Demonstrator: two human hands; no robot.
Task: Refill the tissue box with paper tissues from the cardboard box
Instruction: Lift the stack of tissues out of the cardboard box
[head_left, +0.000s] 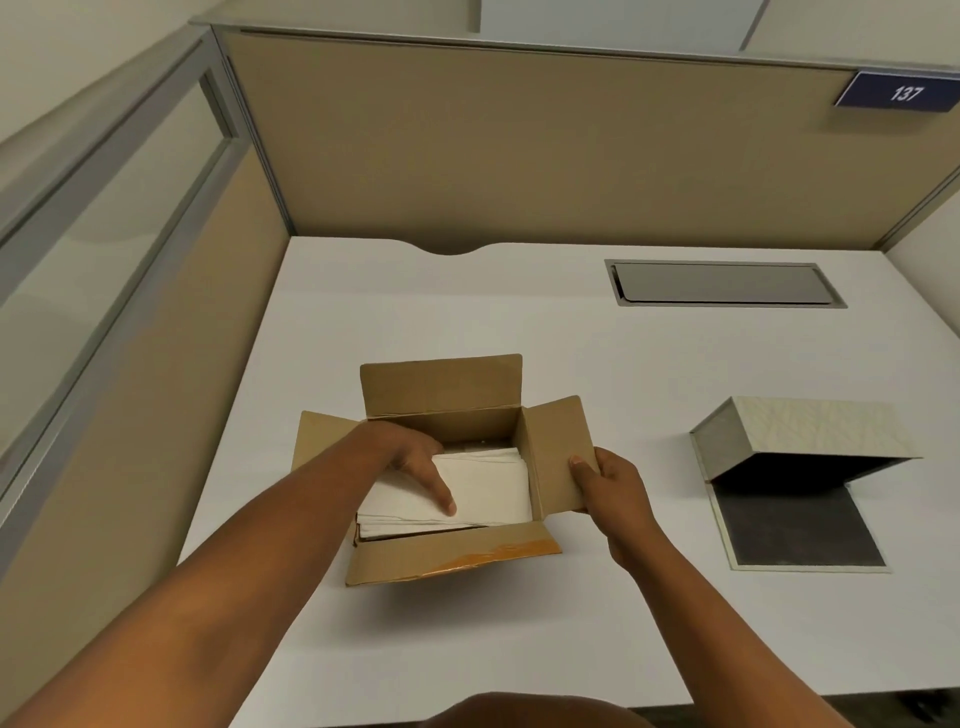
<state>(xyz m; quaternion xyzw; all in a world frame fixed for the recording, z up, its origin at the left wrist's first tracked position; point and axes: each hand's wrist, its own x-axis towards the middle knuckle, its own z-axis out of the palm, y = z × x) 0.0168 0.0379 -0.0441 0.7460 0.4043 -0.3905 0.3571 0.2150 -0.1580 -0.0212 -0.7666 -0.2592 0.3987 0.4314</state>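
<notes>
White tabletop (519, 649) in beige cubicle. Open cardboard box (441, 387) centre; left hand (415, 460) inside, fingers spread flat on the paper tissues (493, 486), grasp unclear. Right hand (610, 486) pinches the box's right flap (558, 447). Tissue box (800, 428), lid open, well right.

So it's a plain white table (519, 623) tucked into a cubicle, tan partition panels (519, 145) at the back and on the left with grey metal trim. There's a grey cable hatch (722, 283) set flush into the table top, far right side, lid closed. Up in the top right corner a dark blue number plate (901, 91) reads 137. The left partition has a glass pane (104, 228) up top.
</notes>
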